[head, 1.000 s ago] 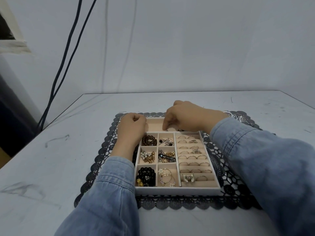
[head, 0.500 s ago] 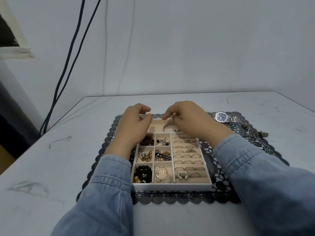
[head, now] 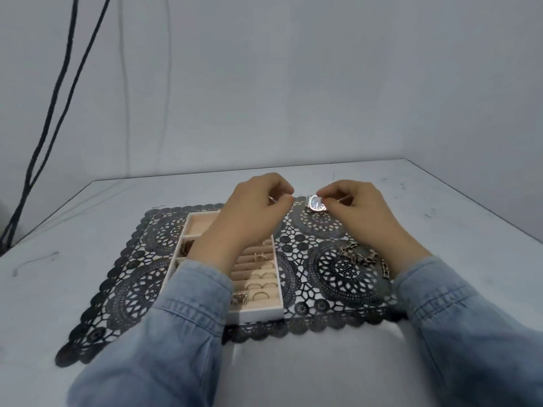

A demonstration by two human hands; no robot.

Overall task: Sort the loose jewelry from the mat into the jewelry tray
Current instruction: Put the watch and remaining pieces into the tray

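Denim sleeves [head: 176, 333] fill the foreground as a person leans over a white table [head: 323, 371] spread with a black lace mat [head: 338, 277]. On the mat's left half sits the jewelry tray [head: 258, 314], its right-hand column of slots lined with gold rings [head: 260, 295]; the left forearm crosses above the other compartments and hides most of them. Loose chain links [head: 360, 255] lie on the mat to the right of the tray, just beside the right wrist. Farther back, the left hand [head: 252, 210] is curled round a small silvery piece [head: 271, 199], too small to identify. The right hand [head: 358, 210] pinches a silver watch [head: 316, 203] by its edge at the mat's far border, outside the tray. Two dark cables [head: 58, 98] hang down the pale wall [head: 323, 83] at left.
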